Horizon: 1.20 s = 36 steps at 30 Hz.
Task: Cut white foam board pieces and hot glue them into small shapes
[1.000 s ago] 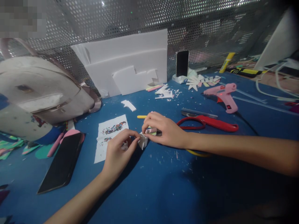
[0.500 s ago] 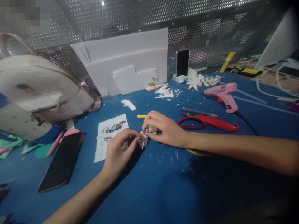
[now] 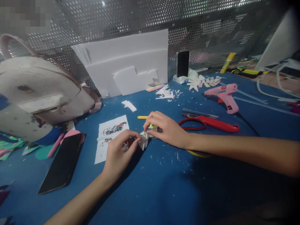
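left hand (image 3: 119,150): pinches the small white piece (image 3: 143,142), likely to steady it
right hand (image 3: 167,128): pinches its far edge, seemingly for fine control
white piece: just right of the glitter paper (image 3: 100,156)

A small white piece (image 3: 142,143) shows at centre against the deep blue tabletop (image 3: 150,193). Left of it, multicoloured glitter (image 3: 116,128) speckles a white sheet (image 3: 100,156). Far left, an off-white backpack (image 3: 21,76) has a pale pink handle. Grey, dotted perforated mesh (image 3: 199,22) spans the top; right, a pink glue gun (image 3: 231,100).
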Each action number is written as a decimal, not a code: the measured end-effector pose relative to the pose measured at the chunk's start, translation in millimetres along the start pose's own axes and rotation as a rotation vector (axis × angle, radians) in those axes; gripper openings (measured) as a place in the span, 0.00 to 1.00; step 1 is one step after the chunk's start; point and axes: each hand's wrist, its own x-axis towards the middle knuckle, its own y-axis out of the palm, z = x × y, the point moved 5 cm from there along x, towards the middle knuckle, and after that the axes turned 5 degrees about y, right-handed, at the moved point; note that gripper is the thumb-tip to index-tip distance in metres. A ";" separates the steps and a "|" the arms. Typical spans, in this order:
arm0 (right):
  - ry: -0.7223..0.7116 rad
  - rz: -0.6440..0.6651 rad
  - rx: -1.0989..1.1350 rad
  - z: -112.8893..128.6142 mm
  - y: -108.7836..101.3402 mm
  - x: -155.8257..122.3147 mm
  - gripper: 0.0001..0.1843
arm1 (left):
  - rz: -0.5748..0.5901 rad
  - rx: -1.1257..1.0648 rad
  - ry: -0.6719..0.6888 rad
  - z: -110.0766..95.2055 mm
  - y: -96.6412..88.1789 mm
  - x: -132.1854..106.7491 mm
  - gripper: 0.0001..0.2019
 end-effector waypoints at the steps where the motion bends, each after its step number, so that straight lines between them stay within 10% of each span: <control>1: -0.001 0.000 0.003 -0.2 -0.1 0.1 0.02 | -0.001 -0.002 0.000 0.0 0.0 -0.1 0.05; 36: 0.064 -0.028 0.036 -7.3 -1.0 2.3 0.03 | 0.007 0.010 -0.023 1.1 0.6 -0.2 0.05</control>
